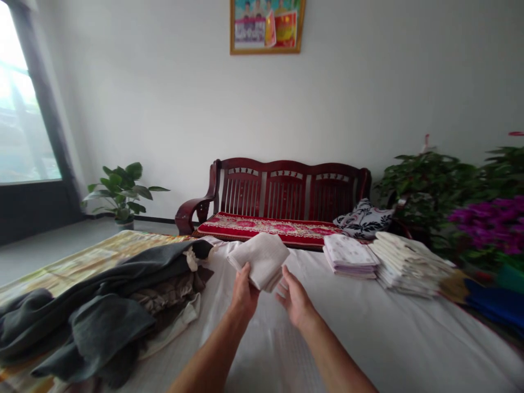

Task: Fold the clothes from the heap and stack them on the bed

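A folded white cloth (262, 256) is held up above the white sheet in the middle of the view. My left hand (244, 292) grips its lower left side, thumb on top and the fingers hidden underneath. At its lower right corner is my right hand (295, 297), thumb and fingers spread apart, close to the cloth's edge; whether it touches the cloth is hard to see. The cloth is folded into a thick, roughly square bundle with a fine texture.
Dark grey clothes (110, 311) lie heaped on the left. On the right stand a stack of folded patterned cloths (351, 256) and a stack of cream cloths (409, 265), with blue fabric (495, 305) beyond. A wooden bench (282, 188) and potted plants (123, 191) are behind.
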A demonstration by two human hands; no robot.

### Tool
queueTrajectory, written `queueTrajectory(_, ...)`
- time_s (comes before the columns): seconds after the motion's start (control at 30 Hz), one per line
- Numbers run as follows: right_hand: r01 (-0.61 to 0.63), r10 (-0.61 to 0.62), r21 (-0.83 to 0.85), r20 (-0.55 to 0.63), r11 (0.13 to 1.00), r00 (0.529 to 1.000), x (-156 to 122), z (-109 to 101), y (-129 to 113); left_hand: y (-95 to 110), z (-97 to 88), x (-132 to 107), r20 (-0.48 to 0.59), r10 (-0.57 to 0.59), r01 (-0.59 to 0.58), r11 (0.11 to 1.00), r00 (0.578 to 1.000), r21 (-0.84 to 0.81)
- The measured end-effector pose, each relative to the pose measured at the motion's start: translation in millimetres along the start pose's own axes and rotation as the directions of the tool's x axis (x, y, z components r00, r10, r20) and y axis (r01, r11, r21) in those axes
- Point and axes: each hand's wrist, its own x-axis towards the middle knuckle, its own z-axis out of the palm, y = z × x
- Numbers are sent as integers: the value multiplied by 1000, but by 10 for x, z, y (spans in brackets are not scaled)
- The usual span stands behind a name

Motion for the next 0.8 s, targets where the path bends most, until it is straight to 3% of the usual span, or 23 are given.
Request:
queueTrajectory(0.07, -105, 97, 97, 81, 990, 992, 6, -14, -25, -50, 42, -28, 20, -13, 14, 999, 1000, -36)
queueTrajectory(0.13, -108, 94, 151, 98, 983, 991, 15, -22, -61, -118, 50, -70, 50, -1, 2, 1000, 999, -24)
queueTrajectory(0.33, 119, -115, 154, -40, 981, 993, 47, -56, -23, -352, -24, -181, 126, 68, -99, 961, 990, 259)
queueTrajectory(0.43, 233, -227, 96, -72, 968, 971, 80, -194, -16, -386, -15, -240, 221, 67, -146, 920, 973, 364)
queueTrajectory(0.57, 275, -271, 29, -103, 961, 957, 149, -646, -259, -370, -67, -275, 395, -15, -187, 863, 918, 469)
queueTrajectory(0.67, 311, -316, -54, -148, 949, 937, 255, -1148, -659, -418, -205, -204, 357, -43, -190, 783, 933, 593)
queueTrajectory(0.8, 312, -350, -202, -191, 928, 917, 467, -1780, -1331, -557, -370, -87, 308, 14, -238, 665, 951, 707)
